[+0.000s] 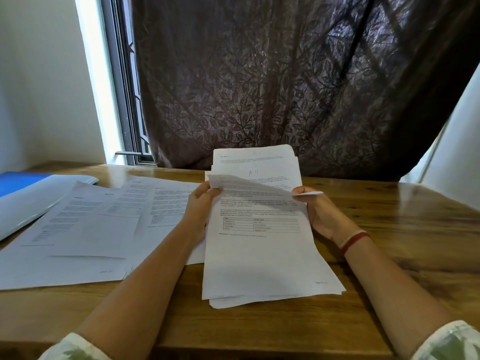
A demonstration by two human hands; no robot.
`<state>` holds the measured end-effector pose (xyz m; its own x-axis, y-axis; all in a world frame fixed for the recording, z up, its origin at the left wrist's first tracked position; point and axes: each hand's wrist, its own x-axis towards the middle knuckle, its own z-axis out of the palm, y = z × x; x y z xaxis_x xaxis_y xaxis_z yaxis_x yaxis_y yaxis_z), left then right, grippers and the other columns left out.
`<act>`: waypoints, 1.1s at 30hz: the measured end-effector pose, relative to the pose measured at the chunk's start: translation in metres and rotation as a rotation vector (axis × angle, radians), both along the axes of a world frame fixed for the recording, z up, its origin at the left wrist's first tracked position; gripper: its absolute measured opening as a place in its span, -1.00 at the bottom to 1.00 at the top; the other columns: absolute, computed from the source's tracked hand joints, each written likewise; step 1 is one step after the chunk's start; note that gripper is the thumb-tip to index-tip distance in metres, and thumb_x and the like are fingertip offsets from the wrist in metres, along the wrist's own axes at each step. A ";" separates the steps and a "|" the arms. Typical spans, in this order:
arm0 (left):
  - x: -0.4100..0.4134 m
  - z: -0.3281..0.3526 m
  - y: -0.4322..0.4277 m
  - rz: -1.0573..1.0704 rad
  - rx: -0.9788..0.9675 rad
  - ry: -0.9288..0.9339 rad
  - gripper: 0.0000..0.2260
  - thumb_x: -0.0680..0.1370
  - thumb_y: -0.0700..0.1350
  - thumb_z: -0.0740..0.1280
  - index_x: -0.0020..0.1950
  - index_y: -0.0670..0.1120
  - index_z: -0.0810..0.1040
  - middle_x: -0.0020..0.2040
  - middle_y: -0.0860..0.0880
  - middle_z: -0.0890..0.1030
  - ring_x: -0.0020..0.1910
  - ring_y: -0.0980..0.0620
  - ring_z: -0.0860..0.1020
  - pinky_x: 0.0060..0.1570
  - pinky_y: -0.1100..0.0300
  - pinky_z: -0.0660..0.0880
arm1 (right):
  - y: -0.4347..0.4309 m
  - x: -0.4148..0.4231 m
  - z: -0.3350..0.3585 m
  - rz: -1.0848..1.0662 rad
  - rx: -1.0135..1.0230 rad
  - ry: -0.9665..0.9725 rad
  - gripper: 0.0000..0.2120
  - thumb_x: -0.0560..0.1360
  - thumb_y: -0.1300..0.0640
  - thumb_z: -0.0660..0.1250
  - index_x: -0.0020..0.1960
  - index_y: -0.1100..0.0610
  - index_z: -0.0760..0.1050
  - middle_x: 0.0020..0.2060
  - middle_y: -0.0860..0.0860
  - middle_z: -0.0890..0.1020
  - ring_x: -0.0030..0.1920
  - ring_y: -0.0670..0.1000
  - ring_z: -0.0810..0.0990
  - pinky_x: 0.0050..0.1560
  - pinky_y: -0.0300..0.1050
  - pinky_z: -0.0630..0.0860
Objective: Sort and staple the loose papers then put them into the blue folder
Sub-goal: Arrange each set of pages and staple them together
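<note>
A stack of printed white papers (262, 258) is tilted up off the wooden table, its lower edge near the front. My left hand (201, 203) grips the stack's left edge, thumb on the top sheet. My right hand (318, 211) holds the right edge and pinches the folded-over top of the front sheet. Several sorted sheets (85, 229) lie spread on the table to the left. The blue folder (18, 181) lies open at the far left, with white pages on it. No stapler is in view.
The wooden table (402, 229) has bare surface to the right of the stack and along the front edge. A dark patterned curtain (259, 87) hangs behind the table. A window frame (122, 100) stands at the back left.
</note>
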<state>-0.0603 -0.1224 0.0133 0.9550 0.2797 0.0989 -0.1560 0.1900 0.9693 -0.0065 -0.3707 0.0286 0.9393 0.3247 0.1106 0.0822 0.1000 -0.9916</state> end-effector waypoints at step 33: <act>-0.007 -0.004 -0.010 -0.017 0.281 -0.055 -0.74 0.53 0.00 0.41 0.19 0.00 0.54 0.01 0.09 0.68 -0.18 0.19 0.68 -0.37 0.33 0.56 | 0.010 -0.008 -0.011 -0.668 0.065 -0.376 -0.91 0.54 0.30 0.33 -0.14 0.19 0.50 -0.33 -0.05 0.61 -0.37 -0.25 0.58 -0.40 -0.39 0.49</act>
<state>-0.0671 -0.1324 0.0098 0.9506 0.2176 0.2216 -0.2085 -0.0817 0.9746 -0.0146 -0.3607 0.0179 0.8289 -0.3166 0.4611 0.4763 -0.0326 -0.8787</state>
